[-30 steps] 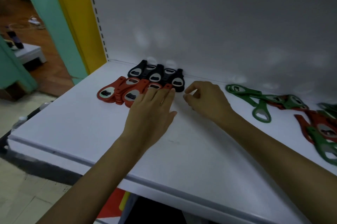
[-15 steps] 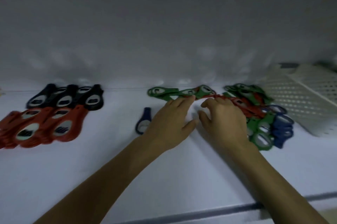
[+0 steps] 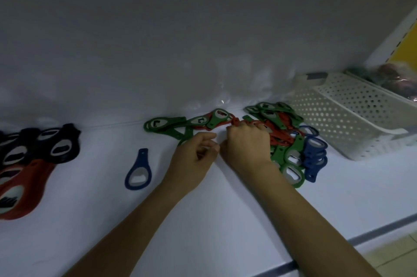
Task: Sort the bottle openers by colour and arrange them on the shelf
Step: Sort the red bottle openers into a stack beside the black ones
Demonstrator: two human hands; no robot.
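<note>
At the far left edge of the white shelf lie the red openers, overlapping, and just behind them, against the back wall, the black openers in a row. Further right, a single blue opener lies alone, handle pointing toward the wall. Next come the green openers, fanned along the wall with a red one partly under them. The left hand rests just in front of these with its fingers curled inward (I cannot tell whether they hold anything). Touching it, the right hand has its fingers curled down, pinching the handle end of a red opener at the edge of the mixed pile of green and red openers. The blue openers are stacked at that pile's right side. A white perforated basket stands beside them, by the wall.
</note>
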